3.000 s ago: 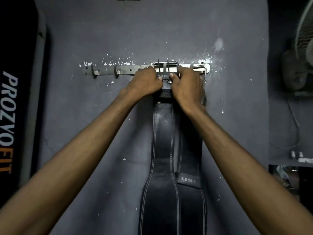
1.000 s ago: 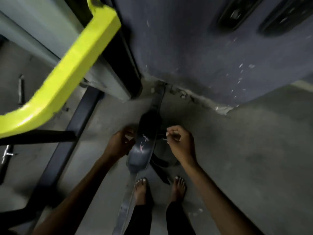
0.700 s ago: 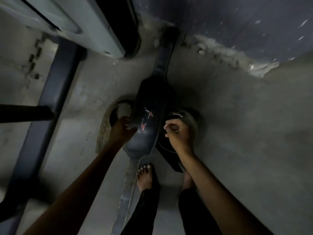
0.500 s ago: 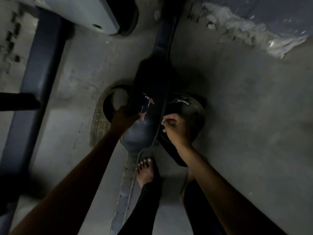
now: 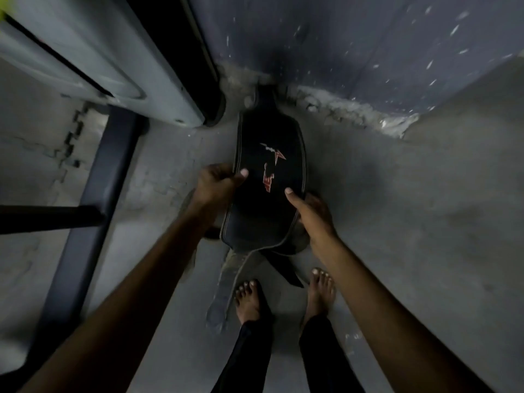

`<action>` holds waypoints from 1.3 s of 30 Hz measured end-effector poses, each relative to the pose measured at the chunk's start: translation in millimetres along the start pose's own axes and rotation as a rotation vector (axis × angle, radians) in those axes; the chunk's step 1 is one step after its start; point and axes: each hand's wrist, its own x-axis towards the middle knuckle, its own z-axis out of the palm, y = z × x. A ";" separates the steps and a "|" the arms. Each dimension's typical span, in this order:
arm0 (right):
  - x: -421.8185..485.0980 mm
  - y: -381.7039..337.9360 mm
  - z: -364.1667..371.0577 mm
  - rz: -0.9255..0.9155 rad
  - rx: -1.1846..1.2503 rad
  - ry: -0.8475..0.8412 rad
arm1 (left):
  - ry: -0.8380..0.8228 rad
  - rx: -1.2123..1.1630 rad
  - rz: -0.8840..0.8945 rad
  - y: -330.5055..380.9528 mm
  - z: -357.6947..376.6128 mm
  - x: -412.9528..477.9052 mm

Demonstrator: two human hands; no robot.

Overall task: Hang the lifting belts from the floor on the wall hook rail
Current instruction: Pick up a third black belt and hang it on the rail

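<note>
A black lifting belt (image 5: 269, 211) with a red logo lies lengthwise over the concrete floor, its far end toward the wall base. My left hand (image 5: 215, 184) grips its left edge, thumb on top. My right hand (image 5: 312, 214) grips its right edge, thumb on the belt's face. The wide middle part is raised slightly between my hands. Its grey strap end (image 5: 224, 290) trails on the floor beside my left foot. Another dark belt (image 5: 283, 265) lies partly hidden beneath it. The wall hook rail is out of view.
My bare feet (image 5: 251, 299) stand just behind the belts. A grey machine panel (image 5: 93, 61) and a dark frame bar (image 5: 93, 199) stand on the left. The dark wall (image 5: 368, 46) with a crumbling base lies ahead. Bare concrete floor (image 5: 425, 222) spreads to the right.
My view dropped from the hook rail to the floor. My right hand moved from the coiled belt onto the logo belt's right edge, and both hands now hold it, lifted slightly.
</note>
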 end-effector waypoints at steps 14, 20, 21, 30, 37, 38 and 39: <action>-252.2 -243.4 -98.4 -0.363 0.383 -0.064 | -0.055 -0.221 0.374 285.3 -56.6 -218.2; -392.9 -329.2 -139.1 -0.622 0.421 -0.008 | -0.041 -0.256 0.529 388.7 -80.2 -350.9; -416.3 -344.7 -146.0 -0.666 0.427 -0.010 | -0.040 -0.257 0.569 406.4 -85.4 -372.9; -650.5 -488.9 -186.9 -1.046 0.490 -0.045 | -0.031 -0.243 0.857 509.5 -126.2 -582.3; -800.9 -556.6 -215.2 -1.312 0.474 0.029 | -0.125 0.241 0.996 521.2 -155.4 -645.8; -818.7 -559.9 -217.3 -1.340 0.479 0.031 | -0.156 0.231 0.993 526.1 -163.1 -653.8; -833.3 -563.3 -220.1 -1.354 0.480 0.046 | -0.177 0.193 1.001 534.8 -172.1 -664.3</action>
